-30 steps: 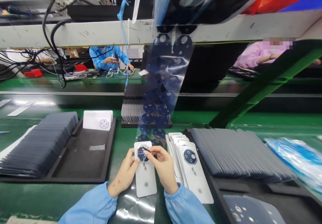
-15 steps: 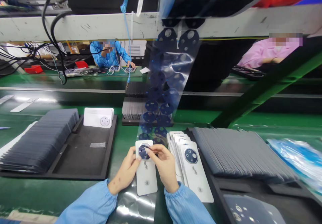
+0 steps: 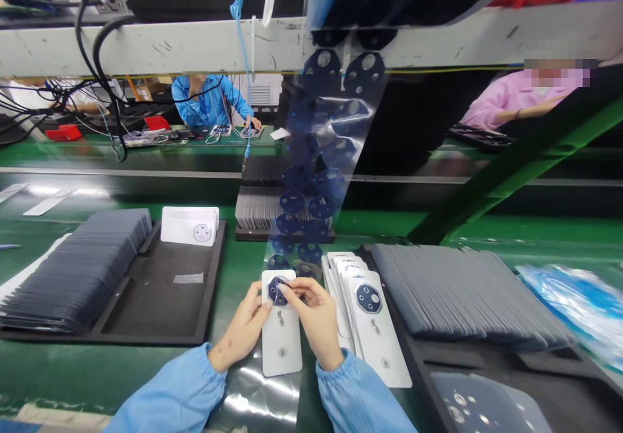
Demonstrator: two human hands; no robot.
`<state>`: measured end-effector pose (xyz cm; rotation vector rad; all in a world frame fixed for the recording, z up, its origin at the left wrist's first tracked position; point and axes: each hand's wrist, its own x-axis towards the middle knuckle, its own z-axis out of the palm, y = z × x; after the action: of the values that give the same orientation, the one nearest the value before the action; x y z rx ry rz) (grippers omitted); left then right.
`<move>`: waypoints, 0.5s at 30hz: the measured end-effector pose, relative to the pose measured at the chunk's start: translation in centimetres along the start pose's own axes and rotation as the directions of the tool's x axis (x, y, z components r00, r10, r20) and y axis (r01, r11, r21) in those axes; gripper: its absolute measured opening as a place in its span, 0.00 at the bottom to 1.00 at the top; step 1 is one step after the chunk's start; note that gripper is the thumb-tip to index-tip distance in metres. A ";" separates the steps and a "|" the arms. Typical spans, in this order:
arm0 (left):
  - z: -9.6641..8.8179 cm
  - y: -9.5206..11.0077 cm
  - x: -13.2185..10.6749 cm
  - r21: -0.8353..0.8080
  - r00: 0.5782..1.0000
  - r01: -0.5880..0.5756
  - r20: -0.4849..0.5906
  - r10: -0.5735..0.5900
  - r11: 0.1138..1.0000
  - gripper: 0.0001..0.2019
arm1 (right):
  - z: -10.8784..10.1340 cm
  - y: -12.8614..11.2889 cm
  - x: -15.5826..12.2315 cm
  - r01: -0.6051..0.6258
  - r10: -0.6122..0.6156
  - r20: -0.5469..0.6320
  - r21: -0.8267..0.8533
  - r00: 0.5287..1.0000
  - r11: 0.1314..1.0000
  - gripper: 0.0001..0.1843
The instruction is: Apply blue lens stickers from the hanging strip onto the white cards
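Observation:
A white phone back cover (image 3: pixel 282 339) with dark lettering stands before me, overlapping the lower part of a clear film strip. My left hand (image 3: pixel 243 332) is closed on its left edge, thumb on the front near the top. At the upper part of the cover is a dark octagonal camera sticker (image 3: pixel 276 292) with round holes. My right hand (image 3: pixel 317 319) pinches the sticker's right side; the fingertips partly hide it. Just right of that hand lie several overlapping white covers (image 3: pixel 387 348), the front one bearing a dark sticker.
A clear strip with dark stickers (image 3: pixel 320 209) hangs down from the pale beam (image 3: pixel 170 47). Black trays with packed grey sheets (image 3: pixel 87 271) (image 3: pixel 467 290) stand left and right; white covers (image 3: pixel 187 225) lie in the left one. A green post (image 3: pixel 516 167) slants at right. Two people sit opposite.
Both hands stay at the cover, with only a slight shift of the fingers on the sticker. The view has moved a little. Across the table, the person in pink has moved an arm.

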<state>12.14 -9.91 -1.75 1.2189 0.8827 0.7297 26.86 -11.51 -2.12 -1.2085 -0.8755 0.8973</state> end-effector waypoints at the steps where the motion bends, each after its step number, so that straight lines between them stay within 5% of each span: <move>1: 0.0 0.0 0.0 0.001 1.000 0.002 0.000 -0.002 1.000 0.18 | 0.0 0.0 0.0 0.000 0.000 -0.001 0.000 1.000 1.000 0.12; 15: 0.0 0.1 0.2 -0.037 1.000 0.004 0.006 -0.004 0.999 0.20 | -0.1 0.5 0.0 -0.014 0.015 -0.017 0.047 1.000 0.999 0.12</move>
<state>12.23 -9.75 -1.71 1.1857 0.8627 0.7359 26.91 -11.45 -2.58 -1.1817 -0.8285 0.9131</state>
